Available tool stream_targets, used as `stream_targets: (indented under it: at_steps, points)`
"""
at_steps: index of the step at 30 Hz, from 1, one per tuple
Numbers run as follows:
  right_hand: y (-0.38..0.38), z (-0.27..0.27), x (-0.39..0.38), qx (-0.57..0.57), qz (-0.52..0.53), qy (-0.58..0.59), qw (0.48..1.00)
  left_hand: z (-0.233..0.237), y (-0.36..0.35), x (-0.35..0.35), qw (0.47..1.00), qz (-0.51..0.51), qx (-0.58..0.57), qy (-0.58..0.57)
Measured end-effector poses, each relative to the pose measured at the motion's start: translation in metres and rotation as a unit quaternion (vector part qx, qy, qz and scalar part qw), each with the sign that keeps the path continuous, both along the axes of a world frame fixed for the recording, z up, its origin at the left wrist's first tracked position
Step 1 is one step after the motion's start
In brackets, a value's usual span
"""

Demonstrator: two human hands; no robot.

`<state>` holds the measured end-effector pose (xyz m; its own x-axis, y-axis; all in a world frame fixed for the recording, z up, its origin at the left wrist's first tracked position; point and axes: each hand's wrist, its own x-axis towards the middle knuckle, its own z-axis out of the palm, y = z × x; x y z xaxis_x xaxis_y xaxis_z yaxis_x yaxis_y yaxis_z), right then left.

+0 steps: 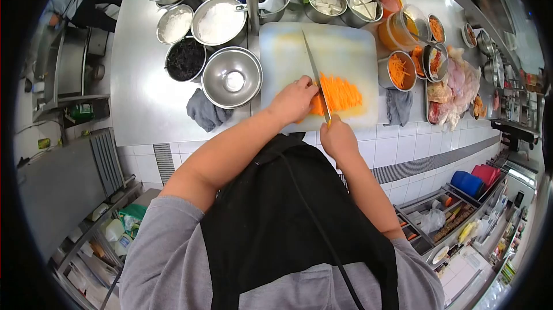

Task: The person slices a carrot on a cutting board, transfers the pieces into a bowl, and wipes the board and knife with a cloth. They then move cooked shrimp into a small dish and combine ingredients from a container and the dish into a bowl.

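Orange carrot slices (340, 92) lie fanned on the right half of a white cutting board (345, 45), near its front edge. Our left hand (294, 101) presses down on their left end with the fingers curled in, grasping the stack. Our right hand (337, 137) is clenched round the handle of a long knife (315, 74), whose blade runs away from us across the board, just beside the left knuckles.

To cut well here, we would tuck the fingertips behind the knuckles, let the flat of the blade ride against them, and feed the stack evenly so the strips come out alike.

The board sits on a steel table (138, 97). An empty steel bowl (232, 76) and a grey cloth (204, 111) are to its left, and a tub of shredded carrot (397, 71) is just to its right.
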<state>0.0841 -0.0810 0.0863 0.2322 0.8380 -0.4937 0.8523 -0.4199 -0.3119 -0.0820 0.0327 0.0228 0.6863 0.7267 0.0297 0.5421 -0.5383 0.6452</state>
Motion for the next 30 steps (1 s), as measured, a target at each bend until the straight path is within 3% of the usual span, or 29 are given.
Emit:
stream_targets:
  at_steps: [6,12,19,21,26,30]
  points:
    - [0.009,-0.024,-0.010,0.025,0.008,-0.007,1.000,-0.003,-0.001,-0.001,1.000,0.020,-0.003,0.012]
    - [-0.002,0.007,-0.001,-0.024,0.009,-0.009,1.000,0.000,0.006,0.000,0.999,0.002,-0.025,0.034]
    - [-0.011,-0.033,-0.002,-0.012,-0.021,-0.014,1.000,0.002,-0.003,-0.003,1.000,-0.012,-0.011,-0.006]
    - [0.004,-0.033,0.001,0.022,0.027,-0.008,0.999,0.004,0.000,-0.001,1.000,-0.010,-0.021,-0.009]
    - [-0.003,0.005,0.002,0.020,0.025,0.000,0.999,0.006,-0.001,-0.007,1.000,-0.009,-0.007,-0.010]
    - [-0.018,-0.017,-0.009,-0.003,-0.006,-0.010,1.000,0.006,-0.005,-0.008,1.000,-0.014,-0.002,-0.013]
